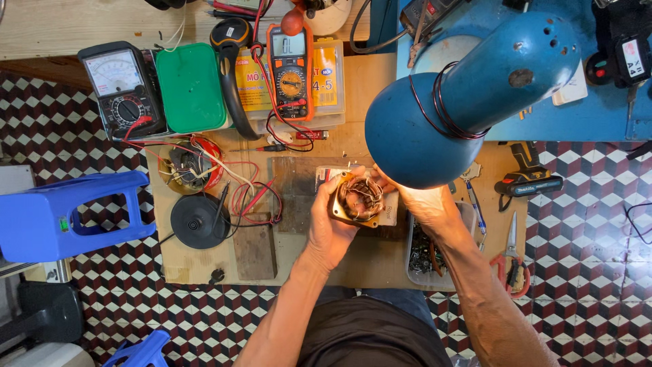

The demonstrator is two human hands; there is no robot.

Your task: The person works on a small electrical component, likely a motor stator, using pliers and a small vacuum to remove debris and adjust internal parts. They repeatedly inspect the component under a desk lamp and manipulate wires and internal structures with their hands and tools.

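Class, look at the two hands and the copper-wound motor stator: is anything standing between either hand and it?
Nothing visible does. The left hand already grips the motor stator from below. The right hand meets it from the right, though the blue lamp shade hides part of that hand from the camera.

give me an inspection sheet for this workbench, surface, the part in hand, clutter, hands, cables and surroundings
Surface: low wooden board, crowded.
Job's things: copper-wound motor stator, held up under the blue lamp.
Clutter: orange digital multimeter, analog meter, green box, tray of screws, scissors.
Hands: left hand grips the stator; right hand steadies it.
Cables: red test leads tangled.
Surroundings: patterned tile floor, blue stool.
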